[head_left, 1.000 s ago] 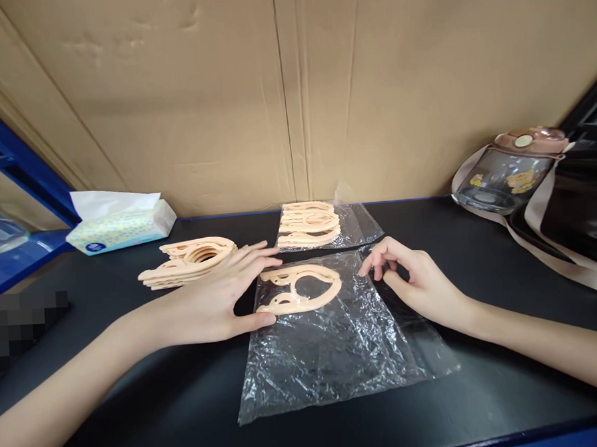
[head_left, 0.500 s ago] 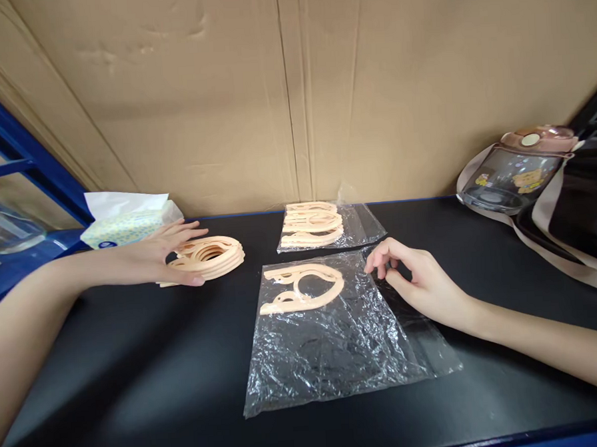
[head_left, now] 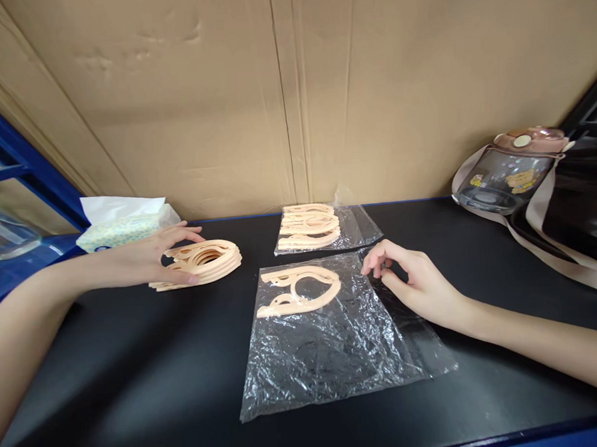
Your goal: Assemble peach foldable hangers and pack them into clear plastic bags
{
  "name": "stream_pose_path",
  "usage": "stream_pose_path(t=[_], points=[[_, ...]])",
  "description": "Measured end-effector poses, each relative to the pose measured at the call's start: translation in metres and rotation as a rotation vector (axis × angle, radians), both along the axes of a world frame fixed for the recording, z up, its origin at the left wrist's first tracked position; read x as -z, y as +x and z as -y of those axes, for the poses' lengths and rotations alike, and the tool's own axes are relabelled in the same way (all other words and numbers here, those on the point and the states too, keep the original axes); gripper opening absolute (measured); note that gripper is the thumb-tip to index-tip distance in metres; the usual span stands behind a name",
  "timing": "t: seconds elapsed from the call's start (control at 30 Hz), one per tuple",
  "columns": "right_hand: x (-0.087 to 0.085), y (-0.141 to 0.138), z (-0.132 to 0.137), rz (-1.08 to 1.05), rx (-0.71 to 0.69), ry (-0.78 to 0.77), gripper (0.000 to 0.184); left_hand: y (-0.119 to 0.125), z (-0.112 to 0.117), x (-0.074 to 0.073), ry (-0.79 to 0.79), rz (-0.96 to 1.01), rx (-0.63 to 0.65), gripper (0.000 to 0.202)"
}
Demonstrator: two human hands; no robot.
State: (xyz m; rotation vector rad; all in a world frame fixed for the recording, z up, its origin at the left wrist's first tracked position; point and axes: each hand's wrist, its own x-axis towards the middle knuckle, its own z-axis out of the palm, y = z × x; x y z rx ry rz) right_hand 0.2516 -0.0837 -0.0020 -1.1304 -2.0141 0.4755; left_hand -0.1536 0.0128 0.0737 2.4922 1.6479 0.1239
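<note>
On the left, my left hand [head_left: 155,256] spans a stack of folded beige plastic travel hangers [head_left: 215,260]. Its thumb lies along the near side and its fingers stretch out over the far side, apart. In the middle, one folded hanger [head_left: 326,275] sits at the far end of a clear plastic bag [head_left: 320,362]; the bag lies flat and crinkled. My right hand [head_left: 406,274] hovers or rests at that bag's far right corner, fingers loosely curled, thumb apart, with nothing visible in them. Whether its fingertips touch the film, I cannot tell.
Behind the bag lies another clear bag [head_left: 361,223] with several folded hangers. A tissue pack [head_left: 123,229] stands back left beside a blue frame [head_left: 41,183]. At right sit a strapped water bottle [head_left: 506,176] and a black bag [head_left: 582,202]. Cardboard [head_left: 197,109] backs the black table [head_left: 152,391].
My left hand has settled slightly lower at the hanger stack. The right hand and the bags keep their places; the whole view has shifted a little.
</note>
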Motion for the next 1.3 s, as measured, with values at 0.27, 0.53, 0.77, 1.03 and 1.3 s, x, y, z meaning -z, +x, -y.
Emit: stream_pose_path(t=[0.27, 0.53, 0.77, 1.03, 1.3], points=[[0.001, 0.000, -0.001, 0.009, 0.000, 0.010, 0.022, 0.006, 0.001, -0.009, 0.035, 0.006, -0.031, 0.087], [0.002, 0.001, -0.001, 0.024, 0.003, 0.001, 0.021, 0.016, 0.005, -0.001, 0.008, 0.041, -0.078, 0.091], [0.000, 0.001, -0.001, 0.019, 0.006, 0.002, 0.022, 0.027, 0.009, -0.006, 0.039, 0.032, -0.080, 0.089], [-0.010, -0.003, 0.009, -0.151, 0.010, 0.206, 0.011, 0.092, 0.060, 0.008, 0.370, 0.078, 0.296, 0.075], [-0.030, -0.018, 0.030, -0.153, -0.330, -0.232, 0.029, 0.132, 0.113, 0.028, 0.673, 0.110, 0.673, 0.062]])
